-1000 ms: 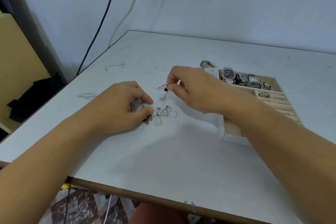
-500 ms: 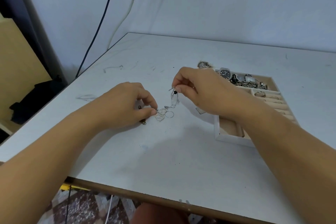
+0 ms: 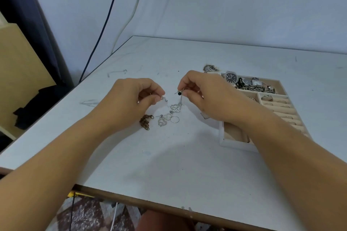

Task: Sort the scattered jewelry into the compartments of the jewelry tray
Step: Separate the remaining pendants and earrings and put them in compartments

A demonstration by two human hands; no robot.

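Observation:
My right hand pinches a silver earring with a black bead; its heart pendant dangles just above the table. My left hand pinches a small silver stud earring between thumb and forefinger. Below them on the table lie a silver heart earring, a thin silver hoop and a bronze chain piece. The white jewelry tray sits to the right, partly behind my right forearm, with a watch and tangled silver pieces in its far compartment.
A small silver piece lies on the table just beyond the tray's far left corner. Ring rolls with rings fill the tray's right side. Cables hang down the wall at the back left. The table's front edge runs close to me.
My left hand has lifted off the table with the stud earring pinched in it. My right hand stayed raised with the black-bead earring, its pendant now hanging clear of the pile.

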